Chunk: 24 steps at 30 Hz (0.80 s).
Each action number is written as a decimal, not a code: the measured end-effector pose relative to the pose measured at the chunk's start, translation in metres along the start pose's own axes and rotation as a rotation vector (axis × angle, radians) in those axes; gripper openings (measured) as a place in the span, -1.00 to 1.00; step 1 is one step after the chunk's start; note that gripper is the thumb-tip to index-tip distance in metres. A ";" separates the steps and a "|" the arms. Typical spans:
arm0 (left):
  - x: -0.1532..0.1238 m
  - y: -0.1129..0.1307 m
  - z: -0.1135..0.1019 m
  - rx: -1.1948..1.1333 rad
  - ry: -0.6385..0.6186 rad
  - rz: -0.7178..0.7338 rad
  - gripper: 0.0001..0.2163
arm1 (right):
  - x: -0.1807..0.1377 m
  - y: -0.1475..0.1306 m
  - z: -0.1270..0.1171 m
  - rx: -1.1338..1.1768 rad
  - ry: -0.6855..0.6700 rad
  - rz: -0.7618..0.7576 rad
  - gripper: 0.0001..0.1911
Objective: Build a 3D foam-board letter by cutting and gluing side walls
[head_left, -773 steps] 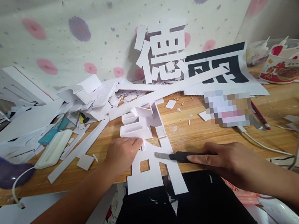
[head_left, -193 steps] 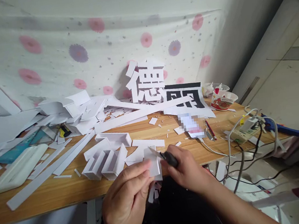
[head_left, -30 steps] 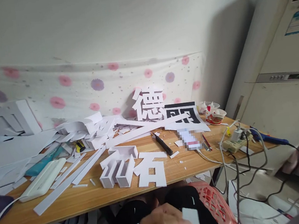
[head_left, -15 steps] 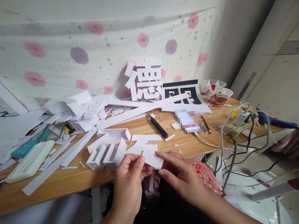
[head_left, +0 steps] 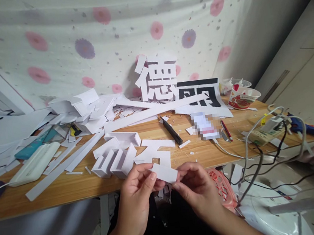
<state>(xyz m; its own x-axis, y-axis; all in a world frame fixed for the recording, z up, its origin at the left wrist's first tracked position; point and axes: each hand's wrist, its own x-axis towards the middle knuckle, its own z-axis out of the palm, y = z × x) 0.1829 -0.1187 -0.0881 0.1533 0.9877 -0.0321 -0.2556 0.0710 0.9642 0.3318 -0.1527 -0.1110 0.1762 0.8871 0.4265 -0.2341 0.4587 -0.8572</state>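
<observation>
Both my hands hold one short white foam-board strip (head_left: 164,173) in front of the table's near edge. My left hand (head_left: 140,199) pinches its left end between thumb and fingers. My right hand (head_left: 195,187) pinches its right end. Just behind the strip lies a white cut-out character (head_left: 156,153) on the wooden table (head_left: 68,189), joined to a part with raised side walls (head_left: 113,161). A black utility knife (head_left: 171,130) lies further back on the table, away from both hands.
White offcuts and long strips (head_left: 65,165) are heaped at the left. A finished white character (head_left: 158,77) and a black printed sheet (head_left: 200,93) lean against the flowered cloth. A bowl (head_left: 243,97), a power strip with cables (head_left: 267,132) and a glue gun (head_left: 313,130) are at the right.
Half a second ago my fingers were at the cut-out's front edge; now they hold the short strip lifted clear of it. The view has shifted slightly to the left.
</observation>
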 end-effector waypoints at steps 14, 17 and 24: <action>-0.022 0.003 -0.036 0.742 -0.153 0.593 -0.88 | -0.008 0.005 0.003 -0.447 -0.348 0.085 -0.93; -0.020 0.004 -0.038 0.767 -0.238 0.581 -0.91 | -0.006 -0.001 0.004 -0.478 -0.363 0.031 -0.97; -0.010 -0.006 -0.046 0.781 -0.218 0.681 -0.96 | 0.003 -0.018 -0.038 -0.706 -0.212 -0.103 -0.90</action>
<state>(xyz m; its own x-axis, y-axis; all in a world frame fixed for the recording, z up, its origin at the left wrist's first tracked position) 0.1394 -0.1221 -0.1052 0.3963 0.7333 0.5525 0.3205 -0.6744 0.6652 0.3733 -0.1602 -0.1052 -0.0411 0.8653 0.4997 0.4566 0.4610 -0.7609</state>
